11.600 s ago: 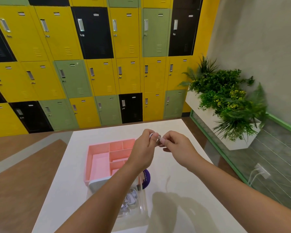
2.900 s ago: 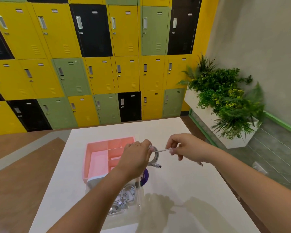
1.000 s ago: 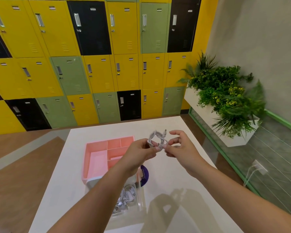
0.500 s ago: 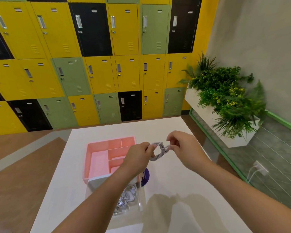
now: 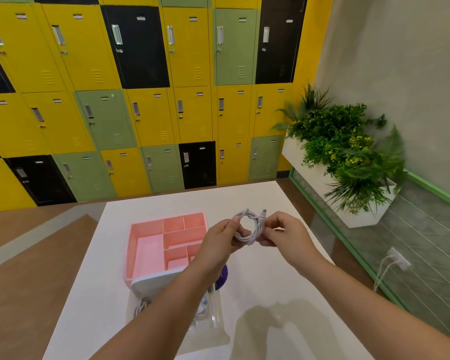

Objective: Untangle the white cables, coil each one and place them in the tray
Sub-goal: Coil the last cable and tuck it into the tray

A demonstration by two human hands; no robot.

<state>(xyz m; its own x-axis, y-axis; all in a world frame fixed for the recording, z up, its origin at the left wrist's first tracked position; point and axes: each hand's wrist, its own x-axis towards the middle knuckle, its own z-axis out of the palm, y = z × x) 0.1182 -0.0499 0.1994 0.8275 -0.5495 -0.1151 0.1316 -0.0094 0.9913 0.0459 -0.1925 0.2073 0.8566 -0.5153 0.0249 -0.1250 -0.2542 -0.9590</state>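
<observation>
Head view: white cable coil (image 5: 248, 213) pinched by left hand (image 5: 217, 245) and right hand (image 5: 286, 236) beside tray (image 5: 166, 218); risks springing open on loose release.

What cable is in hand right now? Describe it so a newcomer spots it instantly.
Above the white table, right of the pink tray, both hands meet in the air. The white cable is the small coil held between the left hand and right hand; the other cables lie loose in a clear container.

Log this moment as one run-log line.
phase: coiling | left hand: grips white cable coil | right hand: pinches white cable coil | pink tray: coil not yet in
</observation>
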